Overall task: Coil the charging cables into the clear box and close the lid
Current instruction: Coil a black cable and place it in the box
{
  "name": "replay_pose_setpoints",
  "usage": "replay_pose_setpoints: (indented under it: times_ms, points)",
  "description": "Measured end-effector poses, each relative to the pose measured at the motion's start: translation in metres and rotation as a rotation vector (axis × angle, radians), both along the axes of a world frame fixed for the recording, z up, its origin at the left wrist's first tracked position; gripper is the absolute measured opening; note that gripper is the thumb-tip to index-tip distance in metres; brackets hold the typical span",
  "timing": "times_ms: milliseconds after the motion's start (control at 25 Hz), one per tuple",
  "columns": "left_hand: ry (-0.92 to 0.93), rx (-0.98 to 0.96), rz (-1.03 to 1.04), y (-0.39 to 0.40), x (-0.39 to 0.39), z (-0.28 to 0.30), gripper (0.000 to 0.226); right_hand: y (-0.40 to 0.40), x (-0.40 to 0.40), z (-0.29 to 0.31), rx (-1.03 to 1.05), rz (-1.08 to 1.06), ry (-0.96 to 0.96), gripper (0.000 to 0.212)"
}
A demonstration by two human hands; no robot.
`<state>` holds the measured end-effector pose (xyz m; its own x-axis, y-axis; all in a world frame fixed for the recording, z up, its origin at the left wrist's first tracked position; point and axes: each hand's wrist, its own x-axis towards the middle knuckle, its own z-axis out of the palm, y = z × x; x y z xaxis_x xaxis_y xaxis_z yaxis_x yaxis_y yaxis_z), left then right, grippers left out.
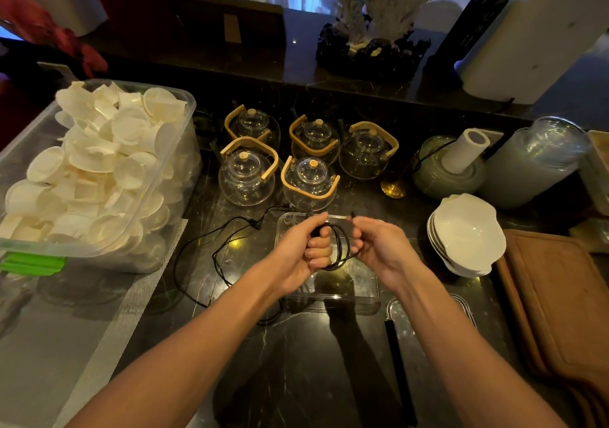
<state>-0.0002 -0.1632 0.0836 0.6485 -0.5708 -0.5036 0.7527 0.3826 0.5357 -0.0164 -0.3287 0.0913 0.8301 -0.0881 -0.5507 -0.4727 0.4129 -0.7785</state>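
- Spreading across the whole view, the dark marble bench (296, 361) carries everything; its glossy top mirrors the arms, so thin black cable is hard to pick out against it.
- Big bin (184, 137) of white cups at the far left, well apart from the work.
- Five glass teapots (247, 177) stand just beyond the box; a swinging cable end could catch a handle, a risk I judge real given how near they are.
- Stack of white bowls (468, 229) to the right of the box, near the right hand.
- Clear box (329, 292) sits open on the bench under both hands; nothing seems to lie in it yet, though the hands hide much of it.
- Lid (461, 305), I think, lies near right of the box, with a black stick-like thing on it.
- Left hand (303, 253) has its fingers curled round a bundle of loops of the cable (339, 246).
- Right hand (379, 246) pinches the strand beside the loops, fingers bent.
- Loose cable tail (217, 256) trails left over the bench in slack bends; it may snag or knot as it is drawn in.
- Loops could spring apart if the left grip eases before the coil is in the box.
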Motion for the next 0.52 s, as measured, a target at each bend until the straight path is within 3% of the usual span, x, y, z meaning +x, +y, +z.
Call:
replay_pose_setpoints:
  times_ms: [160,360,520]
  points:
    - [-0.091,0.142,0.008,-0.003,-0.005,0.004,0.037,0.002,-0.004,-0.008,-0.113,0.289,0.04,0.021]
    - [-0.373,0.616,0.116,-0.007,-0.007,0.004,0.032,0.006,-0.012,-0.01,-0.005,0.312,-0.005,0.018]
    - [-0.536,0.826,0.076,-0.008,-0.011,-0.002,0.034,-0.002,-0.016,-0.013,0.103,0.386,-0.003,0.018]
